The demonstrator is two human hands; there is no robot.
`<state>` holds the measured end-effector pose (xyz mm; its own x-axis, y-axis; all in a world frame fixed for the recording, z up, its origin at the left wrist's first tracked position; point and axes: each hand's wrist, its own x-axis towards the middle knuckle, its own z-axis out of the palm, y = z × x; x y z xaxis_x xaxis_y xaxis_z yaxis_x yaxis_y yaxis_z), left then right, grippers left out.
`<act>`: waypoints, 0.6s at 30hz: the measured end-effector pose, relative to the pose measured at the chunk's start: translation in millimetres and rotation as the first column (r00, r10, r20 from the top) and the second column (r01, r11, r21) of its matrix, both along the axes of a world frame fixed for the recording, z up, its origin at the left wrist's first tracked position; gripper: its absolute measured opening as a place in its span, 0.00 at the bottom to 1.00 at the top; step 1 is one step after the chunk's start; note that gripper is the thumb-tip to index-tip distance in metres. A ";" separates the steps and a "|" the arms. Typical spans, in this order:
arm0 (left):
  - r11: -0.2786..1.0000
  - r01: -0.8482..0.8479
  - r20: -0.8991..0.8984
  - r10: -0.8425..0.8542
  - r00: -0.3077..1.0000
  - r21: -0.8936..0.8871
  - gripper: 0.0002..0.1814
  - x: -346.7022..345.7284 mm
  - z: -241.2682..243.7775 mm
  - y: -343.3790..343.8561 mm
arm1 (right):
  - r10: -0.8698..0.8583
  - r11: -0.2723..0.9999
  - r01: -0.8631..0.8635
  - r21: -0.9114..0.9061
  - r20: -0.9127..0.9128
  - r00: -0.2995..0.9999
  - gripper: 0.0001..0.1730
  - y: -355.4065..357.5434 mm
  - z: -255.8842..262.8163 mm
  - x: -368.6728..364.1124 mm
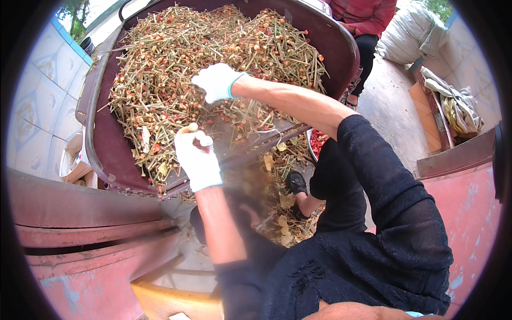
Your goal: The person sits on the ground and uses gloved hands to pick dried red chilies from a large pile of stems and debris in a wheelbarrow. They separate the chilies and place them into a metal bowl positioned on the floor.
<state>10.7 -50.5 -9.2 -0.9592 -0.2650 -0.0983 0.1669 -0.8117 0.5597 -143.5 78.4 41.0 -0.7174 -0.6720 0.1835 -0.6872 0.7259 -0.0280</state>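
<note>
A heap of dry cut stalks with red and pale tips (pixel 172 52) fills much of a dark maroon metal tray (pixel 102 132) before me. My left hand (pixel 199 160), in a white knitted glove with a light-blue cuff, is above the tray's near edge with its fingers curled. Dark red shows between thumb and fingers; whether it is a held piece or a stain is unclear. My right hand (pixel 219 83), gloved the same way, is above the middle of the heap with fingers bent inward. Whatever it may hold is hidden.
A person in a red top (pixel 366 16) is at the far right. Beside my leg, a bowl of red pieces (pixel 318 142) is partly hidden. Stalks and dry leaves (pixel 286 200) litter the floor. Pink metal panels (pixel 460 224) flank me; a white sack (pixel 410 34) stands behind.
</note>
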 end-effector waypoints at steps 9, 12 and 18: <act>0.999 -0.018 0.006 0.018 1.000 0.032 0.10 0.2 3.5 9.6 | -0.223 0.975 0.221 -0.036 -0.074 0.972 0.15 79.1 63.1 -47.4; 0.997 0.015 0.006 -0.015 1.000 0.071 0.10 -5.9 2.2 13.5 | -0.301 0.953 0.288 -0.089 -0.361 0.883 0.23 91.7 65.6 -60.4; 0.983 0.094 -0.002 -0.095 0.996 0.155 0.05 -3.0 4.8 9.3 | 0.006 0.998 -0.025 -0.058 -0.305 0.952 0.24 46.3 44.9 -33.8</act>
